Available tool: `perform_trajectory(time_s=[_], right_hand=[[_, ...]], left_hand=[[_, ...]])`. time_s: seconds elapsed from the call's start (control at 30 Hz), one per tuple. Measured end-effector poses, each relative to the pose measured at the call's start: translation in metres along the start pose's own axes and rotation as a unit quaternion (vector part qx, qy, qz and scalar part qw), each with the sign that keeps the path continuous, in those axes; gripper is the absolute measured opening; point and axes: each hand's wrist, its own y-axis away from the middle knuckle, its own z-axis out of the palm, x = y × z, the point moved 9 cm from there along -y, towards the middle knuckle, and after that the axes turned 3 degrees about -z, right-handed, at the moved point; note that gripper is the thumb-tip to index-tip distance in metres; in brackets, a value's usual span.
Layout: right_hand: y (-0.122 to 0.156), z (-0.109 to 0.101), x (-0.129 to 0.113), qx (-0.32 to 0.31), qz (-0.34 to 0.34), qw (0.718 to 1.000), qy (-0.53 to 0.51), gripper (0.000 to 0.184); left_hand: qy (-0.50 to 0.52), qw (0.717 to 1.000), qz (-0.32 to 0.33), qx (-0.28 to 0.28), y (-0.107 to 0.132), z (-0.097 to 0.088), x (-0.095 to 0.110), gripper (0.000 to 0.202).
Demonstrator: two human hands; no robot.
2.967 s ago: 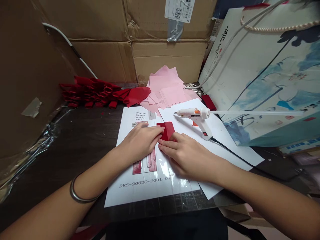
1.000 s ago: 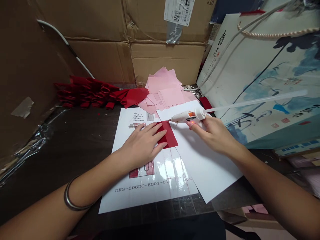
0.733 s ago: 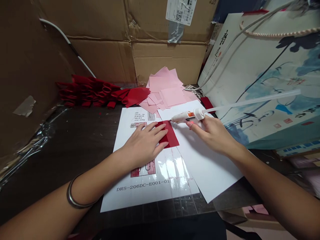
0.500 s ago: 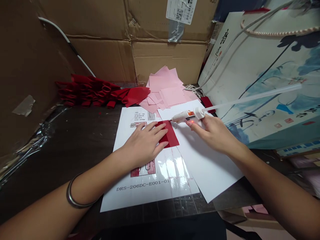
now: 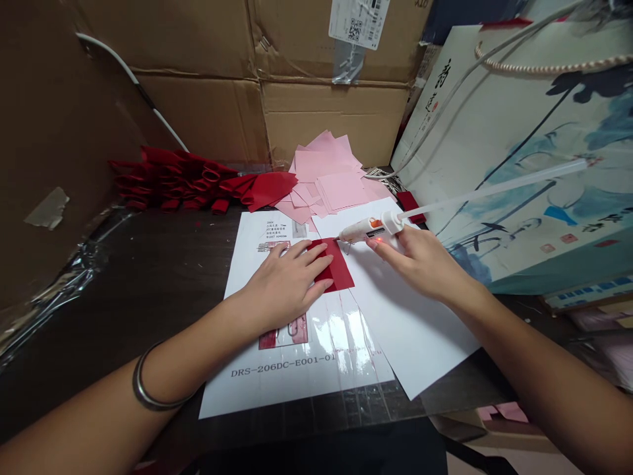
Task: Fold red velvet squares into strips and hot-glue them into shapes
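**Left hand:** The left hand (image 5: 284, 287) is open and lies flat, with fingers a little spread. The fingertips press on the red piece and the palm rests on the printed sheet. A metal bangle (image 5: 143, 389) sits on the left forearm.

**Right hand:** The right hand (image 5: 420, 260) is closed around the grip of a hot glue gun (image 5: 368, 231) and holds it above the paper.

**Red piece:** The red piece (image 5: 339, 270) is a flat, deep red rectangle, and it looks folded, but I cannot tell surely if it is paper or cloth. It lies near the middle of the frame, across the edge between two sheets, and the left fingers cover part of it.

**Glue gun:** It is white with orange parts. Its nozzle points left, just beside the top of the red piece. A long clear glue stick (image 5: 494, 188) comes out of its back toward the right.

**Sheets:** The printed sheet (image 5: 277, 389), shiny with tape, carries the code DRS-206DC-E001-01. A plain white sheet (image 5: 420, 336) lies at its right.

**Behind:** Pink paper squares (image 5: 321, 171) lie in a loose pile at upper middle. Folded red pieces (image 5: 173, 181) lie in a row at their left.

**Around:** Cardboard boxes (image 5: 336, 119) stand behind, and a painted gift bag (image 5: 519, 132) leans at right.
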Motion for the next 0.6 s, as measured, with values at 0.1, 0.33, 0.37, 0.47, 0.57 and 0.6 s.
perform_trajectory(time_s=[0.1,0.33,0.37,0.47,0.57,0.6], right_hand=[[0.0000,-0.0007,-0.0001,0.004,-0.002,1.000,0.000,0.040],[0.0003,-0.0020,0.0002,0.010,0.002,1.000,0.015,0.037],[0.0005,-0.0019,0.0000,0.010,0.001,1.000,0.016,0.037],[0.0013,-0.0025,-0.0010,0.012,-0.003,1.000,0.021,0.036],[0.0023,-0.0031,-0.0013,0.011,-0.002,1.000,0.022,0.036],[0.0027,-0.0032,-0.0014,0.010,-0.001,1.000,0.021,0.036]], left_hand=[[0.003,1.000,0.001,0.004,0.0000,0.0000,-0.0006,0.046],[0.002,1.000,-0.004,-0.008,0.0001,0.0004,-0.0004,0.047],[0.004,1.000,-0.005,-0.009,0.0000,0.0006,-0.0007,0.047],[0.011,1.000,-0.005,-0.006,-0.0001,0.0002,-0.0012,0.047],[0.015,1.000,-0.004,-0.003,-0.0001,-0.0001,-0.0013,0.046],[0.014,1.000,-0.004,-0.003,-0.0001,-0.0001,-0.0013,0.046]])
